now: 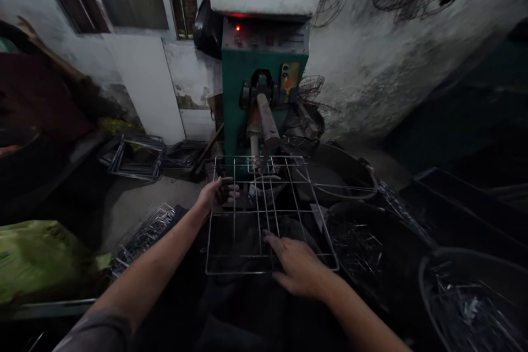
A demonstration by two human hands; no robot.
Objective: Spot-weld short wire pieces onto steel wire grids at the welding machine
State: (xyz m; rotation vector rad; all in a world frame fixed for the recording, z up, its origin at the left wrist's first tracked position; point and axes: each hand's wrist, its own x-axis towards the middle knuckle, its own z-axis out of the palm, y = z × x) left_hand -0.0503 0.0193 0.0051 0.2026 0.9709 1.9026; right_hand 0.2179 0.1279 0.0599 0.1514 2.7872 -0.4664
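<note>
A rectangular wire rack (267, 212) lies roughly level in front of me, its far edge at the rods of a green spot-welding machine (231, 93). My left hand (218, 193) holds the rack's left side, thumb on the frame and fingers reaching underneath. Near the front edge, my right hand (299, 267) is on the rack, its index finger along a middle wire and its thumb by the front wire. The upper electrode arm (268, 121) hangs over the rack's far edge, and the lower rod (254, 149) meets that edge; exact contact is too dark to tell.
Tubs of metal pieces stand on the right: a near tub (424, 275) and a wide basin (373, 184). Stacked wire frames (138, 157) lie at left, with a bundle of wire parts (142, 236) and a yellow-green sack (37, 258). A red lamp (238, 28) glows on the machine.
</note>
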